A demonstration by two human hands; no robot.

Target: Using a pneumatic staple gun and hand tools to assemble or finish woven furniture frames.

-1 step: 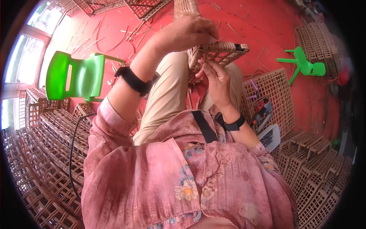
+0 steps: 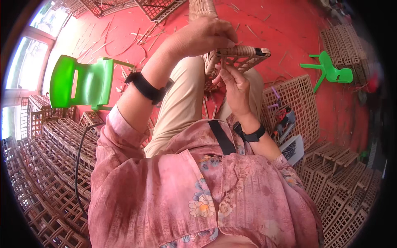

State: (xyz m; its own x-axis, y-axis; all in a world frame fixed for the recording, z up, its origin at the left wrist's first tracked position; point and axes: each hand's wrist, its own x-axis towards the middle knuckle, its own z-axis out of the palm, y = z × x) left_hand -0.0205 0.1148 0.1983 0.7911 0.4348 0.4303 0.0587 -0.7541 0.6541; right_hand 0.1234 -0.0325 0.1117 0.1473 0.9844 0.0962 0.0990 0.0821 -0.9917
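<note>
**Two hands on a woven panel above the lap**

Above the knees, the left hand (image 2: 202, 37) is clenched over the near left edge of a woven rattan panel (image 2: 242, 56), fingers curled down onto its rim. The right hand (image 2: 235, 84) comes up from below, its grip pinched on a thin cane strip (image 2: 222, 65) at the panel's underside, thumb and fingertips pressed together just beneath the lattice. The panel lies roughly flat, its long axis running left to right and tilted slightly up toward the far right, where a dark end cap shows at the corner.

Both wrists carry black bands. Beige trousers (image 2: 182, 103) lie under the work, and a pink floral shirt (image 2: 198, 186) fills the lower view.

On the red floor (image 2: 289, 33), cane offcuts lie scattered. A green plastic chair (image 2: 82, 82) stands to the left, a smaller green chair (image 2: 331, 72) lies tipped to the right. Stacked lattice panels (image 2: 45, 165) crowd both sides.

Compared with the earlier frame, nothing has visibly shifted: hands and panel keep the same places.
</note>
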